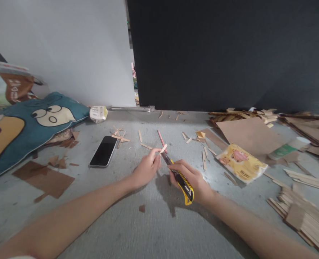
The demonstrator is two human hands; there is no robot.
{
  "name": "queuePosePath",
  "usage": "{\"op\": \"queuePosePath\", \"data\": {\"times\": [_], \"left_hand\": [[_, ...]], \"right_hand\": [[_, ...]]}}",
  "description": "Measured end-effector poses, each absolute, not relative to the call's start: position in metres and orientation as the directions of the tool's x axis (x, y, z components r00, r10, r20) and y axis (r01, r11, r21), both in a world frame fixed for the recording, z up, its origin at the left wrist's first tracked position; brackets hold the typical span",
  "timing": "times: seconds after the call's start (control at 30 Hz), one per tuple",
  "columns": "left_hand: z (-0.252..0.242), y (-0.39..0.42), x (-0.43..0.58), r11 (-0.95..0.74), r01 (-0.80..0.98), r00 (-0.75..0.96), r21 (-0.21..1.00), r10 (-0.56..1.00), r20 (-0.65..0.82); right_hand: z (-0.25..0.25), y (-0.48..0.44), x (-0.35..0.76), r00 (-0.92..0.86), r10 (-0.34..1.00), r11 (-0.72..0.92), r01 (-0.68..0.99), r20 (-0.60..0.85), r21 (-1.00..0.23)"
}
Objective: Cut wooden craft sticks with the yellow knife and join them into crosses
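A yellow-and-black utility knife (187, 187) slants in the right hand (196, 180), pointing toward a slim, pale wooden stick (163, 148) pinched in the left hand (146, 167).

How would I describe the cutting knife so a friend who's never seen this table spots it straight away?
Over the grey table, in front of the dark panel, find the person's right hand. It holds the cutting knife, whose front end is by the pale stick in the left hand. Black with bright yellow edging, it stands apart from the plain wooden sticks nearby.
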State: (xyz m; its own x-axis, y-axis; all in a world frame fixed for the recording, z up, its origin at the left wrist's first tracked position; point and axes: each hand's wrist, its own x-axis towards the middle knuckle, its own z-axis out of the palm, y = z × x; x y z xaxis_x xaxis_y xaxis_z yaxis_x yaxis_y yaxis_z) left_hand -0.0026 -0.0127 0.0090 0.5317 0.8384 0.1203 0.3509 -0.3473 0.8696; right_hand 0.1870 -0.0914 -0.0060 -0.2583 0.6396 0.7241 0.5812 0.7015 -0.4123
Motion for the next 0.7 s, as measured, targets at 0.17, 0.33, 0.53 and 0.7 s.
{"op": "queuePosePath", "data": {"times": [0.17, 0.33, 0.53, 0.7], "left_hand": [[0.0089, -0.0125, -0.0016, -0.329, 0.321, 0.521, 0.888, 0.844, 0.124], [0.0088, -0.0114, -0.0008, -0.313, 0.314, 0.494, 0.896, 0.860, 0.127], [0.0113, -0.0120, -0.0014, -0.356, 0.321, 0.524, 0.878, 0.839, 0.149], [0.0099, -0.0120, -0.0019, -0.378, 0.313, 0.546, 0.871, 0.822, 0.161]], "right_hand": [[-0.0054, -0.0928, 0.1856, -0.247, 0.630, 0.695, 0.601, 0.736, -0.393], [-0.0047, -0.0951, 0.1848, -0.197, 0.624, 0.692, 0.589, 0.756, -0.418], [-0.0033, -0.0955, 0.1861, -0.210, 0.640, 0.679, 0.605, 0.739, -0.416], [-0.0028, -0.0954, 0.1856, -0.229, 0.657, 0.677, 0.599, 0.718, -0.427]]}}
